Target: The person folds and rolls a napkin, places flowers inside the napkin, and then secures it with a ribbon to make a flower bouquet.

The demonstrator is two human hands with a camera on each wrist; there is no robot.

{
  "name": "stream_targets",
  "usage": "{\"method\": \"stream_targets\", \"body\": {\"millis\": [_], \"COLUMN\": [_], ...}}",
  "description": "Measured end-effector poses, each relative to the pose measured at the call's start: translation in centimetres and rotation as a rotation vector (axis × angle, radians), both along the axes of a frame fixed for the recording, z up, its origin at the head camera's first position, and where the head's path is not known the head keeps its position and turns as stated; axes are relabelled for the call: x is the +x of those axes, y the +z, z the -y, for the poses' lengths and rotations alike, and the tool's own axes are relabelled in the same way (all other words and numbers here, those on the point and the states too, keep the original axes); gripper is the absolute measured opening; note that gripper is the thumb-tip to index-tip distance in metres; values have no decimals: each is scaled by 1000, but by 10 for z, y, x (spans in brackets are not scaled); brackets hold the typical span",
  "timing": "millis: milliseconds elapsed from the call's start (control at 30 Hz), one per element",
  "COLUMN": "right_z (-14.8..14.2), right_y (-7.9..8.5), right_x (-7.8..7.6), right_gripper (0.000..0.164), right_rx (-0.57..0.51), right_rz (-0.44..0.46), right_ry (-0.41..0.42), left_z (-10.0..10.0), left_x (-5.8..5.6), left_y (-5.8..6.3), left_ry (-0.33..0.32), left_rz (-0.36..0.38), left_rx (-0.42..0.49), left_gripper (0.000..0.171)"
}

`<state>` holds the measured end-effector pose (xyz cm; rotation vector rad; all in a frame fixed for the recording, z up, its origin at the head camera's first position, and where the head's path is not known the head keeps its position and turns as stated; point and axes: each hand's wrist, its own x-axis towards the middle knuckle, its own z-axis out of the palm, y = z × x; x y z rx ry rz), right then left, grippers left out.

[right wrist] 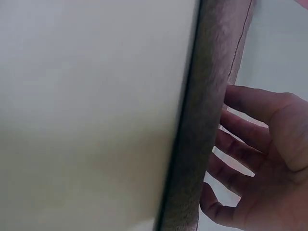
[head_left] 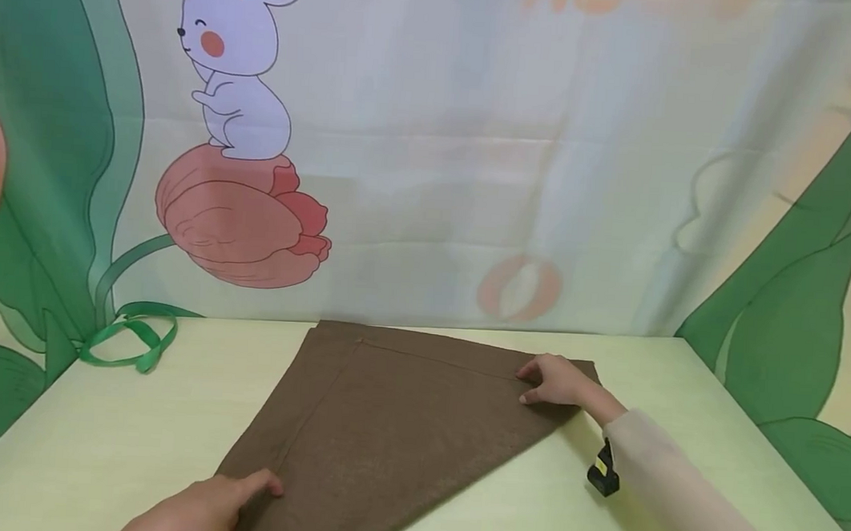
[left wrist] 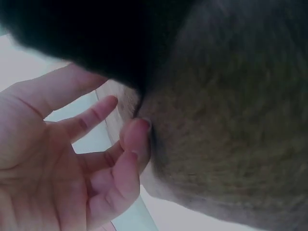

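A brown cloth (head_left: 403, 425), folded into a roughly triangular shape, lies on the pale table. A stitched seam runs inside its left and far edges. My left hand (head_left: 199, 510) is at its near left edge, one finger reaching over the cloth. In the left wrist view its fingers (left wrist: 137, 137) bend loosely, with tips against the brown fabric (left wrist: 226, 125). At the far right corner, my right hand (head_left: 557, 381) rests on the cloth with thumb and fingers apart. The right wrist view shows its spread fingertips (right wrist: 224, 127) along the fabric's edge (right wrist: 204, 106).
A loop of green ribbon (head_left: 136, 342) lies at the table's far left. A black wrist camera (head_left: 604, 471) hangs below the right sleeve (head_left: 674, 479). Behind the table (head_left: 705, 440) stands a printed curtain (head_left: 430, 177) with a rabbit and flowers.
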<state>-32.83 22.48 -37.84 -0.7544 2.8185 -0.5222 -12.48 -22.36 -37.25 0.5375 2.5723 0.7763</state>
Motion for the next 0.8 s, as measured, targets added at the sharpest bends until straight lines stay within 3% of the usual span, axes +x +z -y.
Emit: {"method": "stream_targets", "body": {"millis": [167, 433, 600, 800], "right_z": [-22, -43, -50, -64], "right_y": [-1, 0, 3, 4], "right_x": [20, 55, 80, 103], "right_gripper": [39, 39, 40, 40], "right_rx": [-17, 4, 9, 12], "right_rz": [19, -13, -5, -29], "right_ry": [-27, -44, -52, -57], "left_z": [1, 4, 9, 18], "left_x": [-13, -33, -32, -23], "left_y": [1, -2, -1, 1], "left_ry": [-12, -98, -173, -265], "left_rz": [15, 16, -12, -25], "left_rx": [4, -17, -27, 38], "left_gripper": [60, 62, 64, 59]}}
